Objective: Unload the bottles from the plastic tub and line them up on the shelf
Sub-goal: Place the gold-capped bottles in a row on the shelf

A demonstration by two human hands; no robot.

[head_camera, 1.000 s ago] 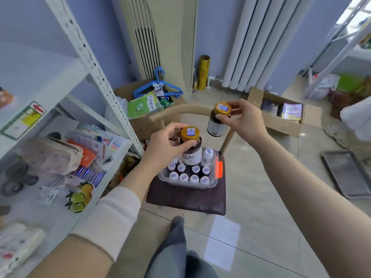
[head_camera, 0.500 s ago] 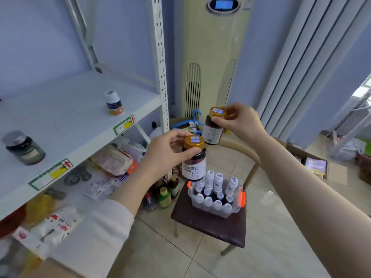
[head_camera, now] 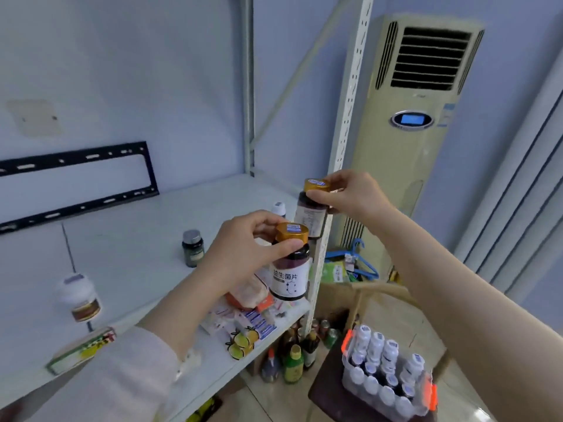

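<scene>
Left thumb [head_camera: 288, 247] and fingertips are curled round the gold cap of a dark bottle with a white label [head_camera: 288, 281], pinching it from above; the bottle hangs upright below the left hand [head_camera: 240, 254], in the air just in front of the front right corner of the shelf [head_camera: 137, 254]. Right thumb [head_camera: 316, 197] and fingers likewise pinch the gold cap of a second dark bottle [head_camera: 310, 216], held upright and higher by the right hand [head_camera: 350, 194], close against the perforated shelf post [head_camera: 344, 117]. It cannot be told whether its base touches the shelf. Neither held bottle touches the other. On the shelf stand three containers, well apart: a small white-capped bottle [head_camera: 278, 208] near the post, a dark green jar [head_camera: 192, 248] toward the middle, and a white bottle with a brown band [head_camera: 80, 296] near the front edge to the left. The plastic tub [head_camera: 345, 365], clear with orange clips, sits on a dark seat [head_camera: 323, 394] at lower right, well below the hands, and holds rows of small white-capped bottles [head_camera: 387, 370] standing upright. The lower shelf [head_camera: 219, 360] carries packets; more bottles stand on the floor [head_camera: 292, 360] beneath it. A tall cream air conditioner [head_camera: 411, 166] stands behind the post.
</scene>
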